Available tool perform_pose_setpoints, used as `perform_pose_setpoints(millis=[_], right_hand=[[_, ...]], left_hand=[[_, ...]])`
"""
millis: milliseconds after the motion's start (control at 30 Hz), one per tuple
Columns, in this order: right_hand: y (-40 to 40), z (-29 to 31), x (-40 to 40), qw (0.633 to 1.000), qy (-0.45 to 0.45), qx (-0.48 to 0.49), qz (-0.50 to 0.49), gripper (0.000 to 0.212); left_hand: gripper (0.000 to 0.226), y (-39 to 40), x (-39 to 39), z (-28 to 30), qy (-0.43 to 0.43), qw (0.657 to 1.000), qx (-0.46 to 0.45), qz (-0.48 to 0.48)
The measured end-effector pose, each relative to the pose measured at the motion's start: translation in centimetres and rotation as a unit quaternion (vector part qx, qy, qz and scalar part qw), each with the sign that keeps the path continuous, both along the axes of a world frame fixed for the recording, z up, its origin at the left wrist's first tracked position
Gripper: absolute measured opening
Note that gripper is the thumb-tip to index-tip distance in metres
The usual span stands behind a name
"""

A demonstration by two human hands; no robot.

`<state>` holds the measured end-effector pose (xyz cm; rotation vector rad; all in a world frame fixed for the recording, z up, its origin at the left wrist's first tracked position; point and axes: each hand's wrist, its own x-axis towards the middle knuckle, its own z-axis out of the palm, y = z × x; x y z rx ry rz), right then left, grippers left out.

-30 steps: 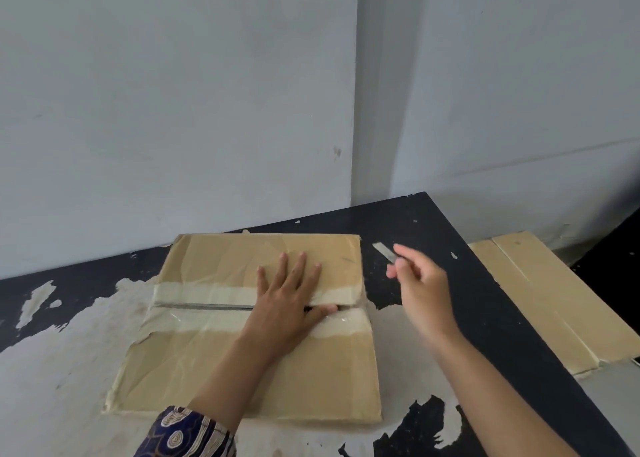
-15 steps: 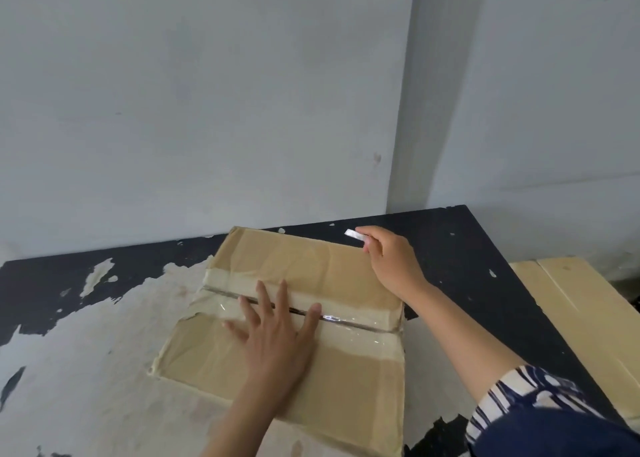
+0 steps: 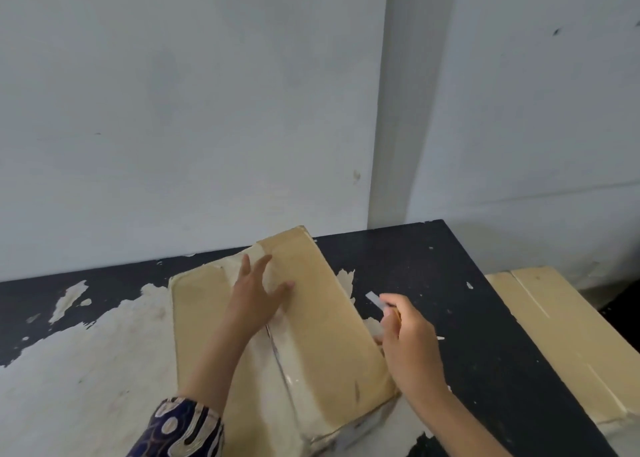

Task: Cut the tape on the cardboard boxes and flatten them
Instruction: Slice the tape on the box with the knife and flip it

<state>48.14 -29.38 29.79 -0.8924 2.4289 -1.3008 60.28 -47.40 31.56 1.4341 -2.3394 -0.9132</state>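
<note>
A brown cardboard box (image 3: 325,325) lies on the worn black table (image 3: 460,318), turned so its taped seam (image 3: 280,359) runs toward me, with pale tape along it. My left hand (image 3: 256,294) rests flat on the box top, fingers spread over the seam near the far end. My right hand (image 3: 408,342) hovers just off the box's right side and grips a small cutter, whose grey blade (image 3: 374,299) sticks out toward the far left.
A second cardboard box (image 3: 561,335) with a taped seam sits lower, beyond the table's right edge. Grey walls meet in a corner right behind the table. The table's left part shows peeled pale patches (image 3: 86,363).
The box has been rotated about a quarter turn, so its seam now points toward me. My right hand came back from the box's far corner to its right side; the left hand stayed on top.
</note>
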Motion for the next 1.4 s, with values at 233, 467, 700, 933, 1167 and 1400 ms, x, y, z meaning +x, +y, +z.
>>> perform_pose_setpoints(millis=[233, 467, 700, 933, 1167, 1400], right_hand=[[2.2, -0.7, 4.6, 0.981, -0.176, -0.087, 0.004, 0.022], [-2.8, 0.6, -1.2, 0.987, -0.024, -0.159, -0.027, 0.018], [-7.8, 1.2, -6.0, 0.994, 0.034, -0.02, 0.098, 0.024], [-5.5, 1.1, -5.8, 0.997, -0.051, -0.027, 0.053, 0.024], [-2.9, 1.1, -3.9, 0.994, -0.101, -0.049, -0.003, 0.024], [-0.4, 1.2, -1.2, 0.967, -0.204, -0.14, -0.053, 0.023]], left_hand=[[0.066, 0.1, -1.4, -0.7, 0.1, 0.995, -0.014, 0.027], [0.076, 1.6, -2.0, -0.9, 0.128, 0.992, 0.001, 0.007], [0.084, 3.2, -2.2, -1.3, 0.139, 0.986, 0.043, -0.079], [0.042, 4.1, -4.6, -0.1, 0.046, 0.997, 0.021, -0.058], [0.051, 5.4, -6.2, 0.5, -0.025, 0.998, 0.02, -0.053], [0.038, 4.6, -6.5, 2.2, -0.112, 0.991, 0.05, -0.058]])
